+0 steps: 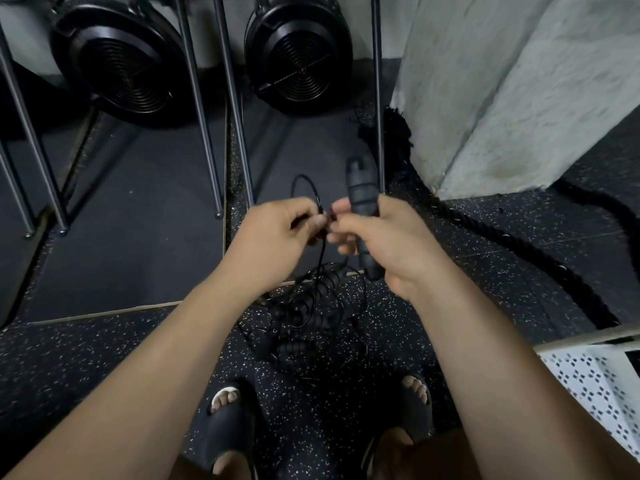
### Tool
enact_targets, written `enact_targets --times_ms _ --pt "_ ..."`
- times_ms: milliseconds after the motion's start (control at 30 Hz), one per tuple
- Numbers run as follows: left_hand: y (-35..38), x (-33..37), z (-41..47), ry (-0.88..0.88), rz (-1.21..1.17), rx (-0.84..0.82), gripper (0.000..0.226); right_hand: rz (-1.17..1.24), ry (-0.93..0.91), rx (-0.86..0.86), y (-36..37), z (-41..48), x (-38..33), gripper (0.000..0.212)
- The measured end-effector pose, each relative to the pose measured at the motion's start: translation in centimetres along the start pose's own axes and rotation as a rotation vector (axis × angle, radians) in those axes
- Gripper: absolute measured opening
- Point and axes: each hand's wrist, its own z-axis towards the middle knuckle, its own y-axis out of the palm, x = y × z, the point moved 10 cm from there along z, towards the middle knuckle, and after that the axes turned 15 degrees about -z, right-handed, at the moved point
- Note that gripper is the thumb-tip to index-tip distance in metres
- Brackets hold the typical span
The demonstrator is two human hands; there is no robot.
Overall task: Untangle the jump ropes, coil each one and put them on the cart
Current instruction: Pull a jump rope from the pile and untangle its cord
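While the right hand clamps a black handle upright, the left hand pinches the thin cord beside it; the tangled ropes lie on the speckled floor below, so a hard pull could tighten knots

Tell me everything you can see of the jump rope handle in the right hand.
The handle is black and matte, with ribbed, foam-like grip rings and a narrower cap on top. It stands almost upright, gripped by the right hand around its lower half, both ends sticking out. A thin black cord, pinched by the left hand beside it, loops upward, then drops toward the tangled pile on the floor.
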Motion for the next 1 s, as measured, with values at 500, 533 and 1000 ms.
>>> enact_targets --times_ms 500,533,1000 --pt "-3.2 0.6 0.0 0.009 -0.621 0.186 0.017 -0.284 -0.132 0.023 1.8 -0.8 -1.1 0.011" --pt "-3.3 0.6 0.0 0.002 -0.633 0.193 0.015 -0.269 -0.146 0.031 1.7 -0.8 -1.3 0.011" --pt "0.0 -0.8 0.0 -0.097 -0.261 -0.086 0.017 0.21 -0.305 0.106 -0.2 -1.5 -4.1 0.015"
